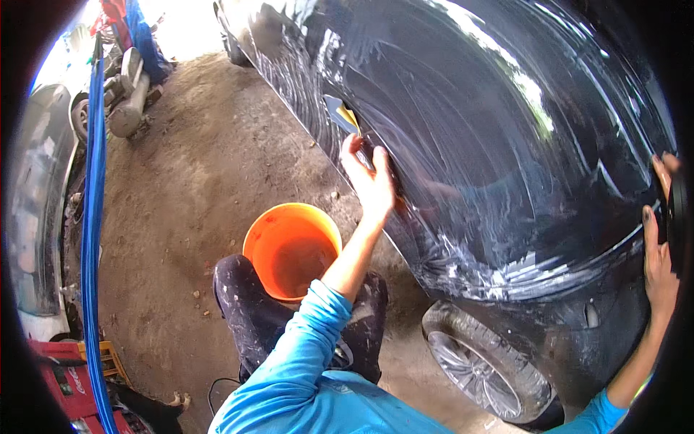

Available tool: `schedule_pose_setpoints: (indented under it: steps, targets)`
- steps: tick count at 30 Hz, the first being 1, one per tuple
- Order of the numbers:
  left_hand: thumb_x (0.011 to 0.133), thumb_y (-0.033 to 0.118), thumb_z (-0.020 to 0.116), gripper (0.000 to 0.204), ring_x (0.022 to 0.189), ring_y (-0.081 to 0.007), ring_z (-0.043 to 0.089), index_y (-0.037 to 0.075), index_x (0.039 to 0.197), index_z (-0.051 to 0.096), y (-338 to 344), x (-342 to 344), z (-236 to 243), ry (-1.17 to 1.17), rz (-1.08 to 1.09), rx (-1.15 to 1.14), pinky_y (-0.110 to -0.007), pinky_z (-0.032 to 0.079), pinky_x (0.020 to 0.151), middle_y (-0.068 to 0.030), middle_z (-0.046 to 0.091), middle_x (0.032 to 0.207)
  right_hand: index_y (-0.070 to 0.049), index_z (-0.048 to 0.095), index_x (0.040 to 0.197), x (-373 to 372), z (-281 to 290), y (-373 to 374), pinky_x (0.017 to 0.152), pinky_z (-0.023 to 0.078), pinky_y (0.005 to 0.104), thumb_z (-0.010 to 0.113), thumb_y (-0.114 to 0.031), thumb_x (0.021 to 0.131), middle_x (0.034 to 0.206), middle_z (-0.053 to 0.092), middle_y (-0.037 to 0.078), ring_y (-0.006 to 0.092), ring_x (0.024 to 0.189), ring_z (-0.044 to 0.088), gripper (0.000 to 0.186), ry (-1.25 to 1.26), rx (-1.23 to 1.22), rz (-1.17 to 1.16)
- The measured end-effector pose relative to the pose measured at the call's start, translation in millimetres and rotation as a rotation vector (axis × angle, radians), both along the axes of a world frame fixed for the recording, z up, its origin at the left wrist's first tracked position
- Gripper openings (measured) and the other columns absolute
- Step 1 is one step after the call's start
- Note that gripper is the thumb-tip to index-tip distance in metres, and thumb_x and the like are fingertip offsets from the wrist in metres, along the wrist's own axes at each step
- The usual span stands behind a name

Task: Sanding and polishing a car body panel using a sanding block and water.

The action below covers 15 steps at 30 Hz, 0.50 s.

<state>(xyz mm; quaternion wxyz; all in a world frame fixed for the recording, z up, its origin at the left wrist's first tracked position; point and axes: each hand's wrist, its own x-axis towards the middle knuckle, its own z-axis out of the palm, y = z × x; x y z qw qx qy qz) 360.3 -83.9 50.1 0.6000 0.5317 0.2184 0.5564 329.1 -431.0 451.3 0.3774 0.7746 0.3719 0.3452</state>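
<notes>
My left hand [372, 184] pinches a folded sheet of sandpaper [341, 116], grey on one side and yellow on the other, at the lower edge of a dark car body panel [463, 137]. Whitish streaks and smears cover the wet-looking panel. Far to the right, my right hand [658, 271] lies against the car with its thumb stretched out, beside a dark curved part [677, 224]; the other fingers are mostly hidden at the picture's rim. Just above it show more fingertips [663, 172], perhaps a reflection; I cannot tell.
An orange bucket [293, 253] stands between my knees on the dirt floor [173, 195]. A car wheel [484, 362] is at the lower right. On the left hangs a blue strap [92, 217], near another vehicle's panel [43, 210] and a red crate [65, 383]. Loose parts [130, 101] lie farther back.
</notes>
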Motion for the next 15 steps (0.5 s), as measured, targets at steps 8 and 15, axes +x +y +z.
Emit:
schedule_pose_setpoints:
  steps: [8, 15]
  targets:
    - [0.101, 0.028, 0.050, 0.063, 0.131, -0.0287, 0.044, -0.002, 0.152, 0.028, 101, 36, -18, 0.045, 0.011, 0.074, -0.037, 0.030, 0.113, -0.0226, 0.043, 0.146, -0.008, 0.036, 0.152, 43, -9, -81, 0.109, 0.041, 0.0351, 0.044, 0.005, 0.095, 0.149, 0.049, 0.007, 0.0228, 0.129, 0.055, 0.059, 0.199, 0.045, -0.110]
    - [0.091, 0.008, 0.046, 0.062, 0.148, -0.0341, 0.024, -0.002, 0.150, 0.032, 11, 5, 24, -0.155, -0.142, 0.041, -0.042, 0.017, 0.120, -0.0282, 0.027, 0.156, -0.007, 0.037, 0.151, 27, -4, -39, 0.110, 0.038, 0.0349, 0.049, 0.003, 0.096, 0.150, 0.046, 0.010, 0.0243, 0.136, 0.048, 0.057, 0.214, 0.167, -0.002]
